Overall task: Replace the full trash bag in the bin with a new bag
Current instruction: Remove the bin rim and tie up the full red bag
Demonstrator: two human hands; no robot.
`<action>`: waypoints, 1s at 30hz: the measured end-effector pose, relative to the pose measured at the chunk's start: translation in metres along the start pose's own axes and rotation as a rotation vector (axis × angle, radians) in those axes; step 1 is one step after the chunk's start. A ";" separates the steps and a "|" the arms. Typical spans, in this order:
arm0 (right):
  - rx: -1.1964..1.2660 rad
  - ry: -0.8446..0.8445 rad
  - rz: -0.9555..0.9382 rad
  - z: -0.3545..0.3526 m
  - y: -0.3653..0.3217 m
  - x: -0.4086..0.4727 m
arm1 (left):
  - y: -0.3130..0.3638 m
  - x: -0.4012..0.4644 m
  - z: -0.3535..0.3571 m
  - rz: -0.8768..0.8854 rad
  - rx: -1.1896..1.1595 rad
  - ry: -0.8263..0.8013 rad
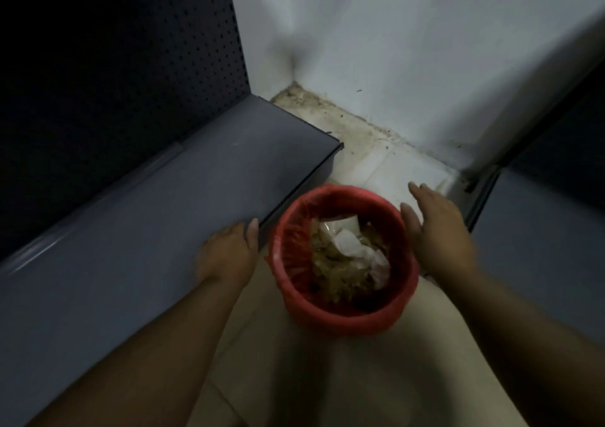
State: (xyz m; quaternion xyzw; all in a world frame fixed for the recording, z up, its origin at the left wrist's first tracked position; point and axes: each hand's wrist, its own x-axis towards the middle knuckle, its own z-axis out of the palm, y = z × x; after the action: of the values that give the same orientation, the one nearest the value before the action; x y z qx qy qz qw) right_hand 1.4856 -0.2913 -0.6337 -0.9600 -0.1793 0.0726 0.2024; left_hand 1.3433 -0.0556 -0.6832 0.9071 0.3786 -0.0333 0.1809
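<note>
A small round bin stands on the floor, lined with a red trash bag (pixel 340 315) whose edge is folded over the rim. Inside lie crumpled white tissues and brownish scraps (pixel 347 256). My left hand (pixel 229 253) hovers just left of the rim with its fingers apart, holding nothing. My right hand (pixel 438 230) is at the right side of the rim, palm down and fingers spread, empty. Neither hand visibly grips the bag. No new bag is in view.
A grey metal shelf base (pixel 163 217) runs along the left, close against the bin, with a dark pegboard panel (pixel 114 66) above it. White walls meet in a dirty corner (pixel 294 89) behind. Another grey shelf (pixel 540 230) stands at the right. Beige floor tiles (pixel 311 377) lie below.
</note>
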 end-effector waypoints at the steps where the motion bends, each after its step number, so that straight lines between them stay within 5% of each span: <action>1: 0.010 0.020 -0.013 0.007 0.006 0.005 | -0.004 0.006 0.010 -0.027 -0.041 0.014; 8: 0.063 0.164 -0.086 0.041 0.036 0.031 | -0.009 0.034 0.054 -0.222 -0.451 -0.059; 24: 0.091 0.146 -0.027 0.048 0.072 0.029 | -0.014 0.065 0.103 -0.245 -0.954 -0.197; 30: 0.162 0.049 0.036 0.057 0.094 0.028 | 0.018 0.035 0.071 -0.169 -0.871 -0.147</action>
State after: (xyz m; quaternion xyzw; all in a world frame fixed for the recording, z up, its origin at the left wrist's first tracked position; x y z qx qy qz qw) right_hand 1.5294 -0.3403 -0.7267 -0.9450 -0.1506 0.0671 0.2824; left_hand 1.3867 -0.0686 -0.7505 0.7077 0.4161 0.0503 0.5688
